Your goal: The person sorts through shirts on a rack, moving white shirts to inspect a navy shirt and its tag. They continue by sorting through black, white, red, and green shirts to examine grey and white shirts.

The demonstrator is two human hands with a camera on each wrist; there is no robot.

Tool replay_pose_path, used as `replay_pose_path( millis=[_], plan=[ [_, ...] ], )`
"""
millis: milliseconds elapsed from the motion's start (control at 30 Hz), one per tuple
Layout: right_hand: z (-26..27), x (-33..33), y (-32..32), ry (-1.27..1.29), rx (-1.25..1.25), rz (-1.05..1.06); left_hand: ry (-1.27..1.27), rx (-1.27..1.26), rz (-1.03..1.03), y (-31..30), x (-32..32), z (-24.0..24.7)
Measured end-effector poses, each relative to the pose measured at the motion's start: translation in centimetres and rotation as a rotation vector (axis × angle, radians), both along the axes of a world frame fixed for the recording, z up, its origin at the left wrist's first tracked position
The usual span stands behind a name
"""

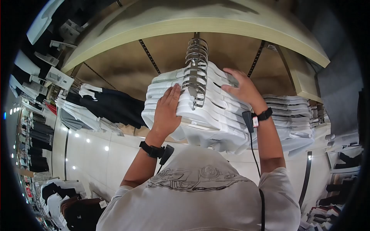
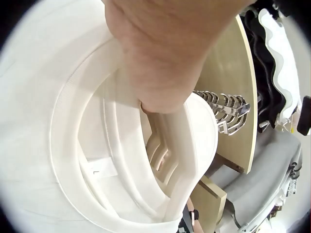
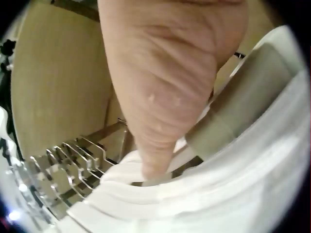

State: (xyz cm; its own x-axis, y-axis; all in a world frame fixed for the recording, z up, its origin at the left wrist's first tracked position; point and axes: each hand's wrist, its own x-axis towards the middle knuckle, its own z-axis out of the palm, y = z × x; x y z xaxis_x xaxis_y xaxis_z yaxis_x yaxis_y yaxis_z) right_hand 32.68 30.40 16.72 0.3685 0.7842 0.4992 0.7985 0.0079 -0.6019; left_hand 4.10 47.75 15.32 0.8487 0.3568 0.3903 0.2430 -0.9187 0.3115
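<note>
A row of white T-shirts [image 1: 219,136] hangs on a rail, their silver hanger hooks [image 1: 195,77] bunched in the middle. My left hand [image 1: 167,109] lies on the left shoulders of the front shirts, fingers straight and close together. In the left wrist view that hand [image 2: 155,63] is beside an open neckline, where a size label [image 2: 103,167] shows. On the other side, my right hand [image 1: 246,89] is at the right shoulders farther back, thumb and fingers spread apart. In the right wrist view its thumb side reaches down to the shirts, near a grey-green one [image 3: 238,111]; other fingers are hidden.
A pale wooden shelf [image 1: 200,24] curves over the rail. Dark garments [image 1: 115,106] hang at the left, and more light shirts [image 1: 287,115] hang at the right. A folded brown garment [image 1: 83,213] lies at lower left. Cables run from both wrist cameras.
</note>
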Motion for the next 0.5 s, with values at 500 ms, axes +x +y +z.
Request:
replay_pose_path(
  millis=[500],
  plan=[
    [0.5,-0.1,6.1,-0.172,-0.316,-0.005,0.020,-0.016,0.006,-0.9,-0.5,-0.1]
  ],
)
